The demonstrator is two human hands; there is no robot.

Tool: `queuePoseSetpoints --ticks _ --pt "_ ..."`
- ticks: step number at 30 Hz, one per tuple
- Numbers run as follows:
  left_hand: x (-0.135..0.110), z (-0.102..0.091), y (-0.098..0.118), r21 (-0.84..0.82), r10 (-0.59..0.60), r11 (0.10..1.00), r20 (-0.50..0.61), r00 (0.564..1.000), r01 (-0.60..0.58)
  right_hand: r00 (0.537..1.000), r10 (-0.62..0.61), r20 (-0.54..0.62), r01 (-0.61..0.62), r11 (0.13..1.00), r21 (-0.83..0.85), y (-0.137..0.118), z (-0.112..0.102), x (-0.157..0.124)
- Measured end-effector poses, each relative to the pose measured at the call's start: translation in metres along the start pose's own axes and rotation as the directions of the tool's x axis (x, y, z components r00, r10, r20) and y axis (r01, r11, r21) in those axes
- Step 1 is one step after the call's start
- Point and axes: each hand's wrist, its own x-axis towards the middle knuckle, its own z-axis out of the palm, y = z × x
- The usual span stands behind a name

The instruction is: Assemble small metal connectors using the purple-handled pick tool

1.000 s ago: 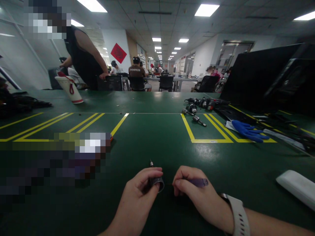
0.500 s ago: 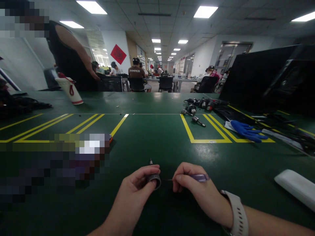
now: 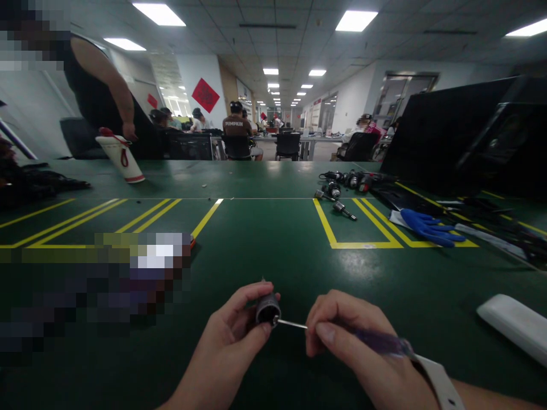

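My left hand (image 3: 239, 330) is closed around a dark grey hollow metal cylinder (image 3: 268, 302), its round opening turned towards me and to the right. A thin tip shows at the cylinder's far end. In my right hand (image 3: 342, 324) is a screwdriver (image 3: 382, 341) with a see-through purple handle and a thin bright shaft. The shaft points left, and its tip is at the rim of the opening; how far it reaches in I cannot tell. A pale watch strap (image 3: 436, 376) is on my right wrist.
On the green table (image 3: 265, 245) are several dark metal parts (image 3: 342, 209), a blue glove (image 3: 427, 226), a white case (image 3: 517, 327) and a white cup (image 3: 122, 156). A blurred-out device (image 3: 162, 262) lies left. A person (image 3: 98, 85) stands behind the table's left side.
The cylinder's opening has turned further towards me. My right hand has tilted, bringing the screwdriver's tip to the opening, with more shaft showing. The standing person has shifted left.
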Motion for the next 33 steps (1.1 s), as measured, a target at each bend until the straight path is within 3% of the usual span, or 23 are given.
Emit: queuePoseSetpoints --ticks 8,17,29,33 --pt "-0.001 -0.003 -0.003 0.045 0.055 0.997 -0.008 0.998 -0.055 0.997 -0.073 -0.023 0.067 0.978 -0.196 -0.001 0.009 0.004" --pt "0.000 -0.001 -0.003 0.081 0.086 0.993 -0.014 0.996 -0.085 0.986 -0.168 -0.016 0.156 0.945 -0.289 0.006 0.016 0.002" --pt "-0.003 -0.001 -0.004 0.180 0.213 0.962 -0.031 0.976 -0.205 0.892 -0.441 0.098 0.444 0.817 -0.368 0.011 0.021 0.005" --pt "-0.002 -0.001 -0.005 0.185 0.222 0.960 -0.043 0.974 -0.211 0.883 -0.457 0.108 0.461 0.802 -0.380 0.014 0.024 0.006"
